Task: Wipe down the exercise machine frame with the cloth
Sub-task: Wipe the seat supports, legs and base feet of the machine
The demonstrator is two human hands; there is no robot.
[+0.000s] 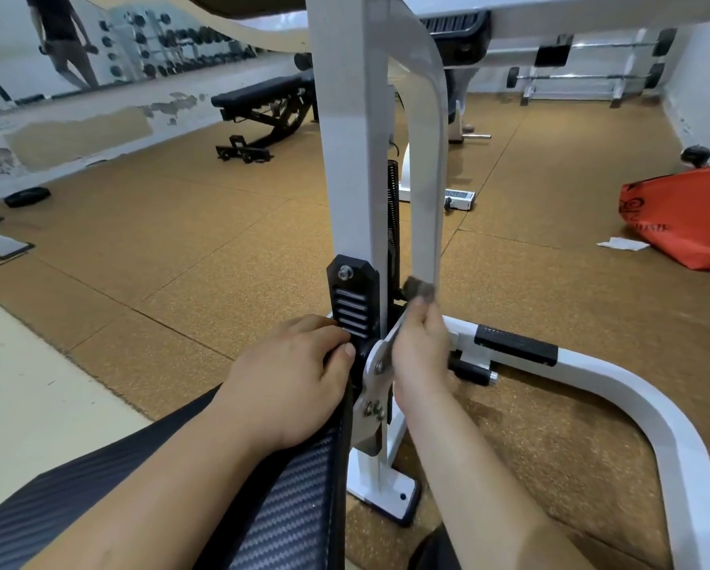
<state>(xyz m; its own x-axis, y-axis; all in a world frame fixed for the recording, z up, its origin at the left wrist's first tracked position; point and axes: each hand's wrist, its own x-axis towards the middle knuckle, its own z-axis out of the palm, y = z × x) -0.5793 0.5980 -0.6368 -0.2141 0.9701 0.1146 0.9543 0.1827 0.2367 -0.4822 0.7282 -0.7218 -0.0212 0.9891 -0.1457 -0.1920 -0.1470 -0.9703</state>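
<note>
The left hand (pixel 291 376) braces on the black padded seat (pixel 295 508), its fingers curled over the front edge beside a ribbed black bracket (pixel 351 310). Right of it rises the white frame (pixel 353 158), which looks like rigid, smooth painted steel that will not give under pressure. The right hand (pixel 417 347) pinches a small dark cloth (pixel 419 288) against the frame's curved tube. The cloth seems soft and light, best kept bunched at the fingertips. Blur hides its folds, and the frame's top is cut off.
</note>
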